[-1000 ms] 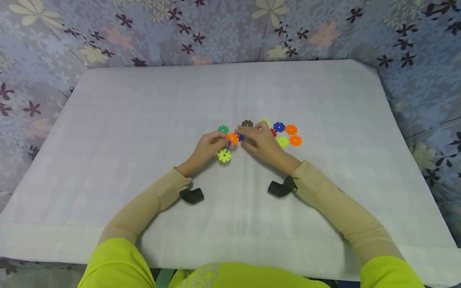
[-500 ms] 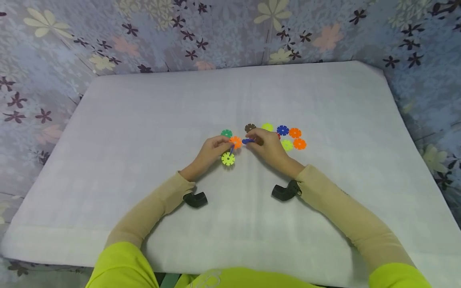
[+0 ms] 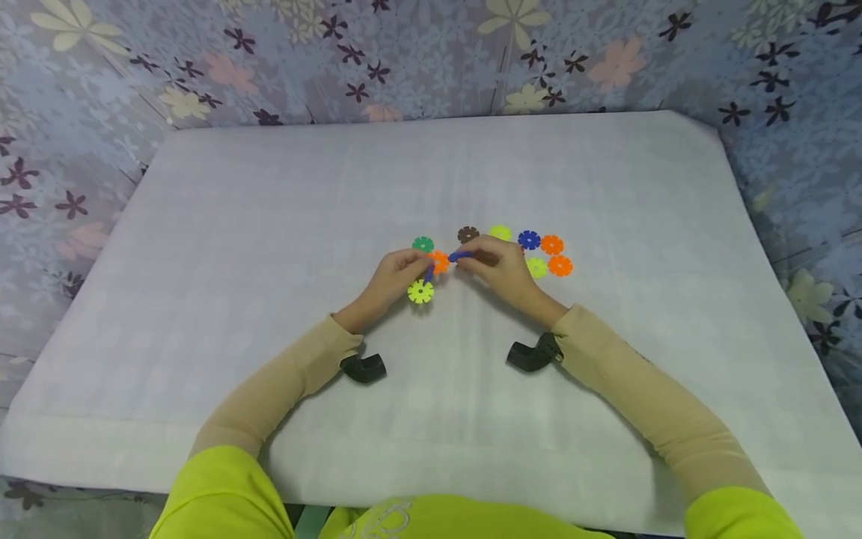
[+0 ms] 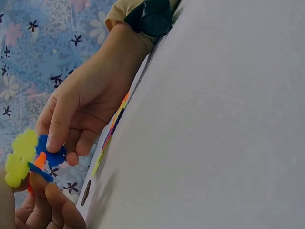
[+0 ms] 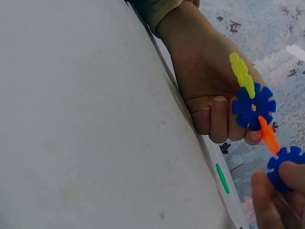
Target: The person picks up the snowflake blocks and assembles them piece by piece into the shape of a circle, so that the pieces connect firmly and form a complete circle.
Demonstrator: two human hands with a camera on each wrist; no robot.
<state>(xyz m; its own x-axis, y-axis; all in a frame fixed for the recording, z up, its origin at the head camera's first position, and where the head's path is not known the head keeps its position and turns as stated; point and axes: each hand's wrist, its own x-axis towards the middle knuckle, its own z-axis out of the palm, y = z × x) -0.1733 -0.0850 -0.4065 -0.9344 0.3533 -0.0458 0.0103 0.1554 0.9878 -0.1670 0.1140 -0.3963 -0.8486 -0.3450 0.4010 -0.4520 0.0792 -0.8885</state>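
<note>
My left hand [image 3: 392, 280] pinches a short chain of notched plastic discs in the head view. It joins a yellow disc [image 3: 420, 292], a blue disc [image 5: 243, 110] and an orange disc [image 3: 440, 262], slotted together at angles. Between right thumb and fingertips, my right hand [image 3: 501, 263] grips another blue disc [image 3: 461, 256], seen nearly edge-on. In the right wrist view this second blue disc [image 5: 277, 168] sits right at the orange disc's edge. Both hands hold their pieces above the table.
A green disc [image 3: 423, 244] lies behind the left hand. Behind and right of the right hand lie a brown disc [image 3: 468, 235], a yellow one [image 3: 500, 233], a blue one [image 3: 529, 240], orange discs [image 3: 560, 266] and a yellow-green disc [image 3: 536, 268]. A white cloth covers the table [image 3: 303, 202].
The right fingers, spread over the blue disc a second ago, now pinch it, and it has turned edge-on beside the orange disc. The left hand keeps its hold, with the chain tilting slightly.
</note>
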